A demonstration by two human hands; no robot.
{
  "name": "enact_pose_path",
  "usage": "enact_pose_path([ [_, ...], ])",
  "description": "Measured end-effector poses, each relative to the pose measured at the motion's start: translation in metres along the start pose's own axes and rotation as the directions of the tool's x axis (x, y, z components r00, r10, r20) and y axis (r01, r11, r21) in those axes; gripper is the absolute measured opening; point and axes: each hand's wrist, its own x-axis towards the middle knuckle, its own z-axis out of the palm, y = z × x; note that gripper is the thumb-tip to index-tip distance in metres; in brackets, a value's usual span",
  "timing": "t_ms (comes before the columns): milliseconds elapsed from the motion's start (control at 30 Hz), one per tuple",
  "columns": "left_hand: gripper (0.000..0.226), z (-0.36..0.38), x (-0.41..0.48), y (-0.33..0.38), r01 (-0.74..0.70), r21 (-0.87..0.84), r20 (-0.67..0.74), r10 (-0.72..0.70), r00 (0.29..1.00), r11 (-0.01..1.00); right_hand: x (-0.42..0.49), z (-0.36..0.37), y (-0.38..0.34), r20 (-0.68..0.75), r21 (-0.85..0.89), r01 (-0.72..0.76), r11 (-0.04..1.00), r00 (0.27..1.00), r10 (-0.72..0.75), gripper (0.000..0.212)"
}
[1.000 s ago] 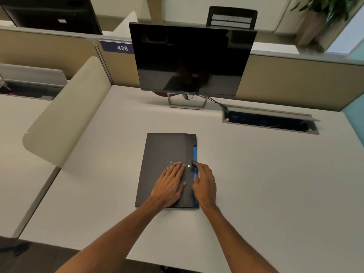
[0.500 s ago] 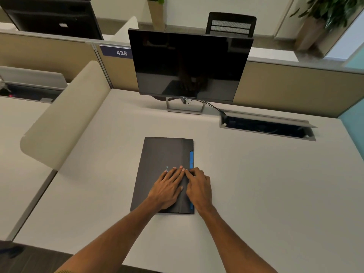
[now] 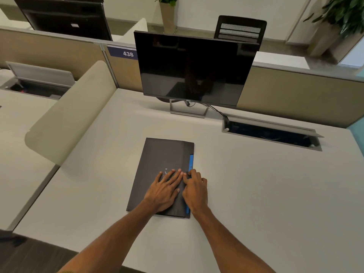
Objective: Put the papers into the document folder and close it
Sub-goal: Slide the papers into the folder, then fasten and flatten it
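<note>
A black document folder (image 3: pixel 163 156) lies flat and closed on the white desk (image 3: pixel 256 194), with a thin blue strip (image 3: pixel 191 160) showing along its right edge. My left hand (image 3: pixel 164 191) rests palm down on the cover, fingers spread. My right hand (image 3: pixel 195 191) sits beside it on the folder's right edge, fingers curled and pressing on the flap near the clasp, which they hide. No papers are visible outside the folder.
A dark monitor (image 3: pixel 195 69) on a stand sits behind the folder. An open cable tray (image 3: pixel 271 133) is set in the desk at the right rear. A beige divider panel (image 3: pixel 67 117) borders the left side. Partitions close the back.
My right hand has slid left on the flap until its fingertips meet those of my left hand, covering the clasp. The folder has stayed flat and closed.
</note>
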Motion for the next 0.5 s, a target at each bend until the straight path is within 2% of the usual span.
enact_pose_path([
  [133, 0.065, -0.009, 0.0, 0.002, 0.025, 0.014, 0.021, -0.025, 0.999, 1.0, 0.0, -0.005, 0.004, 0.023, -0.011, 0.016, 1.0, 1.0, -0.016, 0.049],
  [267, 0.065, -0.012, -0.008, 0.003, 0.056, -0.064, 0.016, -0.055, 0.998, 0.996, -0.004, -0.01, 0.004, 0.025, -0.022, 0.036, 0.999, 0.999, -0.035, 0.054],
  [500, 0.071, -0.004, -0.038, -0.005, 0.235, -0.21, -0.045, -0.249, 0.967, 0.949, -0.028, -0.009, 0.001, -0.031, 0.005, 0.034, 0.999, 0.999, -0.034, 0.071],
])
